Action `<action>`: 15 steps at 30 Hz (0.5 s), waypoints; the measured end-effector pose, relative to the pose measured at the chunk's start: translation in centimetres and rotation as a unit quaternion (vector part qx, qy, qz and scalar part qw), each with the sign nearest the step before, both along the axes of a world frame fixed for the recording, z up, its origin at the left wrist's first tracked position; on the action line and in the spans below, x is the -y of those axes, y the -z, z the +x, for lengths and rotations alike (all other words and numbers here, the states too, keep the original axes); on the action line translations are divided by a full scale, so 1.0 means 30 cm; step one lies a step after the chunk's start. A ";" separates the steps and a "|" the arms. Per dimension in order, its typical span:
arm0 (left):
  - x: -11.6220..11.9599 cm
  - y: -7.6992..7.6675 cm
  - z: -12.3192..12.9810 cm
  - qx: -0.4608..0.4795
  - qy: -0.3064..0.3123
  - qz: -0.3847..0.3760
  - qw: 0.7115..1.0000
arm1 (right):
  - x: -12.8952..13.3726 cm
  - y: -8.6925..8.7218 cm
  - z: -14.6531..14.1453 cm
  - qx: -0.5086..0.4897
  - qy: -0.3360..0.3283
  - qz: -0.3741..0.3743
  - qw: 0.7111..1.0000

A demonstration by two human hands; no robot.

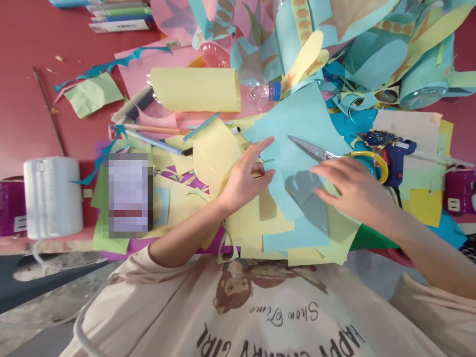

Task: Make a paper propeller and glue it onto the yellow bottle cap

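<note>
In half-spread left hand [248, 173]: nothing visible. Under its extended index finger, between both hands: light-blue paper sheet [285, 161], partly covered. In loosely splayed right hand [345, 188]: no visible hold. Just beneath: steel-bladed scissors [311, 150] with teal-and-yellow handles (middle hidden; contact impossible to tell). Right of that hand: dark-blue plastic glue gun [396, 163], tip hard to make out.

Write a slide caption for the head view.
Left hand and right hand over layered coloured paper, the right partly hiding scissors on a light blue sheet.
</note>
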State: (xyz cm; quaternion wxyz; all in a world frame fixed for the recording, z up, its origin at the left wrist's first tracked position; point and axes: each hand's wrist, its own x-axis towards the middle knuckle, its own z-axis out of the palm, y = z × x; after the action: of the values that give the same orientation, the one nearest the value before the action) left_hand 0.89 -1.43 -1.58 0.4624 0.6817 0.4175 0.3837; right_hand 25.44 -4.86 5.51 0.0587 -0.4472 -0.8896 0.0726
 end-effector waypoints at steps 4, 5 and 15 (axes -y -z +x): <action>-0.004 0.017 0.002 -0.018 0.010 0.029 0.999 | -0.002 0.068 -0.106 -0.142 -0.090 -0.046 0.985; -0.007 0.022 0.001 -0.025 0.009 0.038 0.999 | -0.010 0.078 -0.124 -0.177 -0.095 -0.061 0.978; -0.037 -0.023 -0.021 -0.112 -0.040 0.115 0.986 | -0.094 0.128 -0.138 -0.276 0.124 -0.249 0.920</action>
State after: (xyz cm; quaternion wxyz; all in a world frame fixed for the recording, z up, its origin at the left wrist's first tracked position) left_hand 0.27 -0.31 -0.88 0.3159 0.7518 0.4464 0.3684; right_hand 21.32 -2.04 1.68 0.1972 -0.5165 -0.7285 0.4045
